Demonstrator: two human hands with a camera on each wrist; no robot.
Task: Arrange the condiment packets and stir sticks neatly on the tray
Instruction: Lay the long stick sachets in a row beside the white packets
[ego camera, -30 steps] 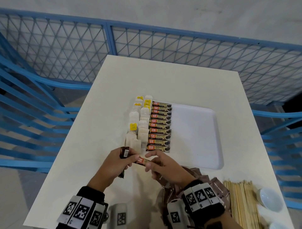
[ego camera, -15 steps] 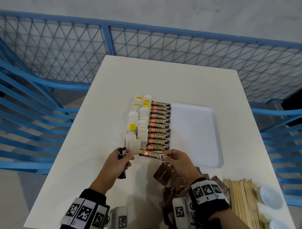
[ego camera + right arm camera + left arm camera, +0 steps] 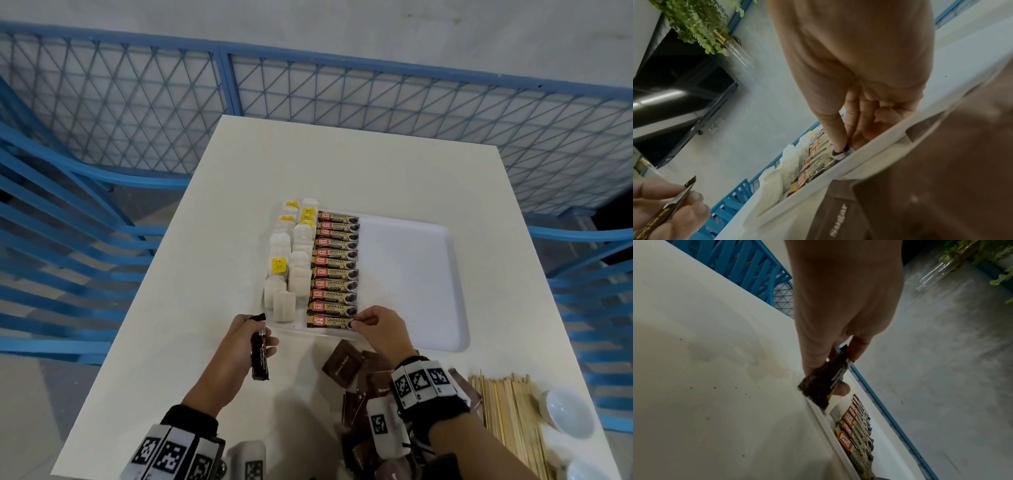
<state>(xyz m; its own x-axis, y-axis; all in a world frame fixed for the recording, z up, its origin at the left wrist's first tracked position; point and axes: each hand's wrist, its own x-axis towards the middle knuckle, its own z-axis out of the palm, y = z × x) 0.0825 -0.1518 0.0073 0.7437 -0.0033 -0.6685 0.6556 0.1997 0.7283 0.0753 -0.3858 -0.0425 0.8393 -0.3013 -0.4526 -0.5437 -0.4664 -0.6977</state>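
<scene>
A white tray (image 3: 428, 274) holds a column of coffee stick packets (image 3: 335, 260), with white tea bags (image 3: 291, 267) along its left side. My right hand (image 3: 358, 322) pinches the right end of the nearest coffee packet (image 3: 329, 322), which lies at the tray's front edge. The right wrist view shows thumb and finger closed on that packet end (image 3: 840, 154). My left hand (image 3: 263, 337) grips dark coffee packets (image 3: 259, 353) upright over the table, left of the tray; they also show in the left wrist view (image 3: 822, 384). Wooden stir sticks (image 3: 510, 418) lie at the front right.
Brown sugar packets (image 3: 342, 365) lie in a loose pile on the table under my right wrist. Two white bowls (image 3: 568, 414) stand at the front right corner beside the sticks. The tray's right half is bare. A blue mesh fence (image 3: 308, 85) surrounds the table.
My right hand took one coffee packet from the left hand, carried it forward and laid it at the near end of the row. The left hand stayed in place with its packets.
</scene>
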